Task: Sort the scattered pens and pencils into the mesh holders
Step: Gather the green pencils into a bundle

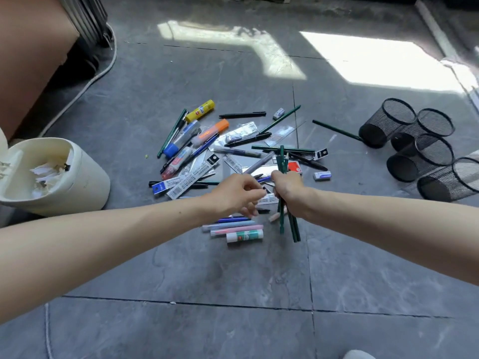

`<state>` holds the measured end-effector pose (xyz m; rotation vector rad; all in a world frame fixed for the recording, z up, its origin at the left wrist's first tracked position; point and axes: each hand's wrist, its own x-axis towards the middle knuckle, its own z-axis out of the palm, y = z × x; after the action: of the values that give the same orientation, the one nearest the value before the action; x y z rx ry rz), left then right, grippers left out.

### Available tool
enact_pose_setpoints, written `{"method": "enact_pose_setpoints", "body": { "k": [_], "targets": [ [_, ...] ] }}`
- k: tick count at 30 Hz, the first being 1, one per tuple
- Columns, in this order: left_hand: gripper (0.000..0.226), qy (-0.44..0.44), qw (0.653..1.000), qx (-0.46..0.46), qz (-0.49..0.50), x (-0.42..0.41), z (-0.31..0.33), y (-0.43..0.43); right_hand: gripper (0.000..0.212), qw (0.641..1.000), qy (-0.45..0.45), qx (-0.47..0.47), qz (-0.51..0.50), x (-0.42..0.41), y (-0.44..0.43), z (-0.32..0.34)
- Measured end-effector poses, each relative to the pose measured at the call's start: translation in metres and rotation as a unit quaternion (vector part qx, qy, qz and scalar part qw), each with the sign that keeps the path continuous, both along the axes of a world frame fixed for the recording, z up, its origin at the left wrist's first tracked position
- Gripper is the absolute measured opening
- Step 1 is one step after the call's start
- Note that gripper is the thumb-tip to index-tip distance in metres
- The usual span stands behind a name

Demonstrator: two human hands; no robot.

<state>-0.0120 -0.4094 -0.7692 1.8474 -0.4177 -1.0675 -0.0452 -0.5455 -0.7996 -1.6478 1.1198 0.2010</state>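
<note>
The right hand (290, 190) has its fingers (278, 181) wrapped tight round a bunch of green pencils (282, 161), held upright. The left hand (233, 193) curls its fingers down into the heap of pens (204, 147) on the floor (207, 268); whether it holds one, I cannot tell. The mesh holders (425, 151) lie tipped over, well off to the right.

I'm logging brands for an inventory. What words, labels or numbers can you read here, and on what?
No text here is legible.
yellow glue stick: red label, blurred.
orange highlighter: print too small.
refill packet: barcode and print, too small.
white glue stick: green and red label, blurred.
eraser: blue sleeve, print blurred.
</note>
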Motion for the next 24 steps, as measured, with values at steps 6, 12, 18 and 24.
{"method": "enact_pose_setpoints", "body": {
  "k": [6,12,18,24],
  "targets": [
    [0.011,-0.146,0.982,0.111,-0.037,0.046,-0.016,-0.021,0.040,0.999,0.014,-0.048,0.014,0.016,-0.078,-0.004],
    [0.018,-0.290,0.943,0.156,-0.043,0.083,-0.042,-0.069,0.024,0.925,0.067,-0.307,0.214,0.028,-0.149,0.002],
    [0.020,-0.399,0.895,0.200,-0.009,0.130,-0.066,-0.128,0.012,0.878,0.049,-0.353,0.320,0.070,-0.164,-0.022],
    [0.026,-0.412,0.877,0.244,-0.041,0.155,-0.084,-0.162,0.011,0.862,0.025,-0.354,0.362,0.087,-0.160,-0.059]
  ]
}}
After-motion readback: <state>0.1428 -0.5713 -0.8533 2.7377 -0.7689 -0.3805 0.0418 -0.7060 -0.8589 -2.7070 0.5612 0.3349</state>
